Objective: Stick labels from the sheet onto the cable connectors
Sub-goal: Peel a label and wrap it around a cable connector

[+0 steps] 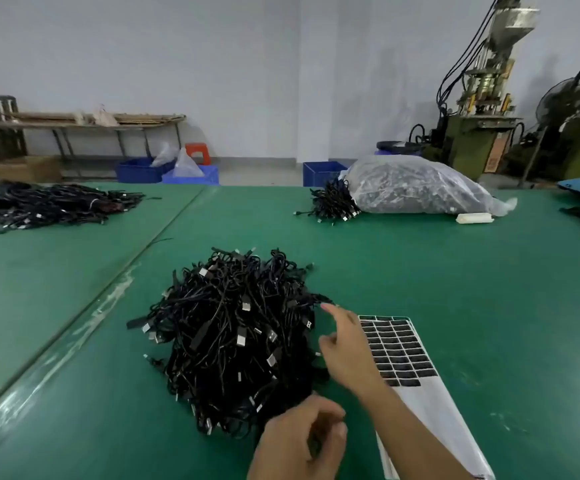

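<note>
A big heap of black cables with silver connectors lies in the middle of the green table. To its right lies the white label sheet with rows of black labels. My right hand hovers between the heap and the sheet. Its index finger points at the heap's right edge, its other fingers are loosely bent, and it holds nothing that I can see. My left hand is at the heap's near edge, with thumb and fingers curled round something dark that looks like a black cable connector.
A second pile of cables lies at the far left. A clear bag full of cables with a loose bundle sits far right. A seam runs across the table on the left. Blue crates and machines stand beyond the table.
</note>
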